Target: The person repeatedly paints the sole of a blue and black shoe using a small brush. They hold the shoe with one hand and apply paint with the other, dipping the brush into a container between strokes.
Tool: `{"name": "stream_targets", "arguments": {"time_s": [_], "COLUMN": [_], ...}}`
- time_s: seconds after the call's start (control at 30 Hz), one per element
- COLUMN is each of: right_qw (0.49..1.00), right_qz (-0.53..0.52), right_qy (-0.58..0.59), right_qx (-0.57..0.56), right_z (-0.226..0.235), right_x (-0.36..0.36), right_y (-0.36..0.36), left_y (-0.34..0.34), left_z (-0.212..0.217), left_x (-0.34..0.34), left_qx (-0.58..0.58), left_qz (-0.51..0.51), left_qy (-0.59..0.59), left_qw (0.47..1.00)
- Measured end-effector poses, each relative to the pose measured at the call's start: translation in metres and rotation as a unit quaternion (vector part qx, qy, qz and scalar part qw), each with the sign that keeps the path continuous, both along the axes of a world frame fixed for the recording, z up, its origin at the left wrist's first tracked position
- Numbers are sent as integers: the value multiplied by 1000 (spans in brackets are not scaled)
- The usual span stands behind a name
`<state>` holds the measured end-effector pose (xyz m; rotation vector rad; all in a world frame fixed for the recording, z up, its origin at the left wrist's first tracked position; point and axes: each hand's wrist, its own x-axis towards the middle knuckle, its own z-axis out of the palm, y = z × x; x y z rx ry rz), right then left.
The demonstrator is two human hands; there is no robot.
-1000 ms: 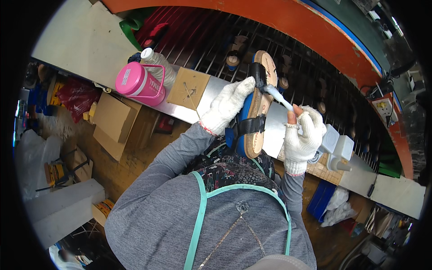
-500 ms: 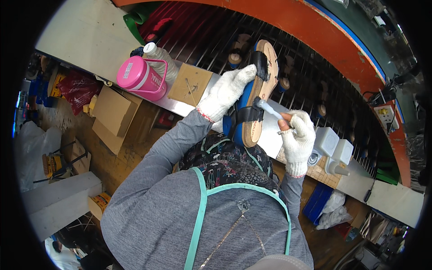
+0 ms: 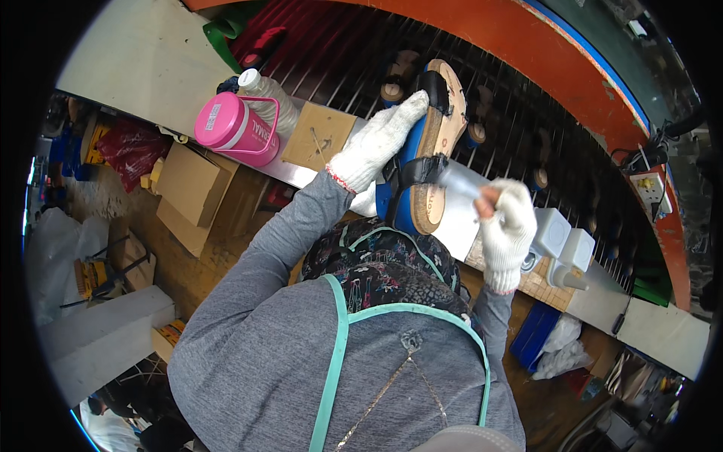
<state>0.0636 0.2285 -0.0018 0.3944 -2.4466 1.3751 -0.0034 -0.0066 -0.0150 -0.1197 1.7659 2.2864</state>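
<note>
My left hand [image 3: 384,139], in a white knit glove, grips a sandal [image 3: 431,205] by its side, fingers pointing toward the far end. The sandal has a tan sole face with cork-like edges, black straps and a blue body beneath; it stands tilted lengthwise away from me. Pinched in my right hand [image 3: 508,226], gloved with bare fingertips showing, is a pale-handled brush [image 3: 461,184], smeared by motion. Its tip is beside the nearer black strap [image 3: 422,171]; whether it touches cannot be made out.
Beyond the sandal, a rack of metal rods [image 3: 346,71] holds several more sandals. Left on the bench stand a pink jug [image 3: 226,128], a clear bottle [image 3: 267,94] and a brown board [image 3: 319,137]. White containers [image 3: 551,232] stand at right. A curved orange frame [image 3: 482,30] borders the rack.
The sandal has tilted slightly and shifted a little away from me with my left hand. My right hand has moved slightly right, and the brush is now blurred.
</note>
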Motion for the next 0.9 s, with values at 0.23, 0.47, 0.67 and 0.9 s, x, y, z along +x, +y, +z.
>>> {"name": "stream_targets", "arguments": {"time_s": [0.23,0.47,0.67,0.9], "right_qw": [985,994,988,990], "right_qz": [32,23,-11,58], "right_qy": [-152,-96,25,10], "right_qx": [-70,48,152,132], "right_z": [-4,2,5,9], "right_x": [16,25,15,6], "right_y": [-2,-2,-10,-2], "left_y": [-5,-13,-13,-19], "left_z": [-13,-8,-8,-22], "left_x": [10,18,17,3], "left_qx": [-11,-55,-62,-55], "left_qz": [54,82,73,30], "left_qy": [-6,6,22,-27], "left_qw": [998,995,995,998]}}
